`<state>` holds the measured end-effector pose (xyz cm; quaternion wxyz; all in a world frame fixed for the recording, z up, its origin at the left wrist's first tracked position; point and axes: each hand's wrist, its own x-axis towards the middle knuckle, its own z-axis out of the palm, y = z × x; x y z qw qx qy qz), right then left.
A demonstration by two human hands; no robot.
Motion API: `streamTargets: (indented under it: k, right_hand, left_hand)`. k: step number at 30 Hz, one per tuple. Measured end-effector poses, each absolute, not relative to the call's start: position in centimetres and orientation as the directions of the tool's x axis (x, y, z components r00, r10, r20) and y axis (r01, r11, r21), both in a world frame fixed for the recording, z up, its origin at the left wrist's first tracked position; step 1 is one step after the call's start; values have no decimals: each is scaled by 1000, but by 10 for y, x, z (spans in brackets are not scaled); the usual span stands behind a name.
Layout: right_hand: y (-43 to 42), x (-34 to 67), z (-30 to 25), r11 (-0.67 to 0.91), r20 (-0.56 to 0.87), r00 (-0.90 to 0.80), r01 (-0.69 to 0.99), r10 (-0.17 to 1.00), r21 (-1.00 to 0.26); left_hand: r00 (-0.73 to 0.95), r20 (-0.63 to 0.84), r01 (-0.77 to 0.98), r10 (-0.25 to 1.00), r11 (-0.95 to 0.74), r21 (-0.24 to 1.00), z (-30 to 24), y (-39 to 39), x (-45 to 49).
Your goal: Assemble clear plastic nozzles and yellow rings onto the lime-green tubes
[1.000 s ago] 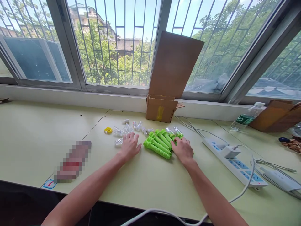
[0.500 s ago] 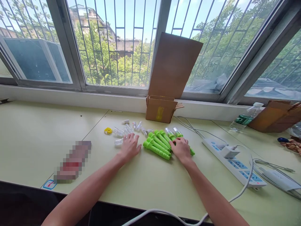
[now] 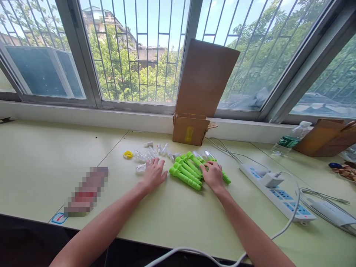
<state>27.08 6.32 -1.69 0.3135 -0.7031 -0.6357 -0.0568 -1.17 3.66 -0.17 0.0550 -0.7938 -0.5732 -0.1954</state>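
Several bright green plastic tubes (image 3: 185, 178) with threaded ends lie side by side, like small flashlight bodies. My right hand (image 3: 213, 175) is over the right part of the row, its thumb and fingers closed on the narrow end of one green tube (image 3: 195, 158). Behind that hand, two green pieces have clear tips (image 3: 208, 154). My left hand (image 3: 152, 173) rests palm down on the table with fingers spread and bent, holding nothing visible. It is beside a ribbed clear cap (image 3: 140, 168) and just in front of several clear plastic pieces (image 3: 138, 155).
Small white-ended parts (image 3: 148, 144) and yellow rings (image 3: 128, 154) lie behind my left hand. A cardboard box (image 3: 189, 129) stands against the sill. To the right are a power strip (image 3: 278, 194), cables and a water bottle (image 3: 292, 139). A blurred-out object (image 3: 86, 193) lies left.
The green tube in my right hand has shifted slightly away from me and now partly covers a clear-tipped piece. My left hand has barely moved.
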Motion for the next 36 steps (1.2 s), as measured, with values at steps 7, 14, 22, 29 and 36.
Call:
streamTargets:
  k: [7, 14, 22, 29, 36]
  right_hand:
    - [58, 264, -6, 176, 595, 315, 763, 739, -622]
    - [42, 244, 3, 241, 492, 407, 528, 770, -815]
    - [17, 225, 13, 346, 570, 114, 693, 814, -632]
    - [10, 209, 6, 472, 514, -175, 703, 840, -532]
    - [12, 213, 7, 473, 426, -272, 731, 863, -492]
  left_hand:
    - [262, 369, 933, 892, -332, 140, -1, 36, -12]
    - [269, 367, 933, 891, -336, 130, -1, 36, -11]
    - [275, 467, 893, 840, -403, 200, 6, 33, -8]
    - [369, 457, 827, 809, -510, 235, 10, 30, -8]
    - [445, 399, 792, 802, -561, 243, 8, 33, -11]
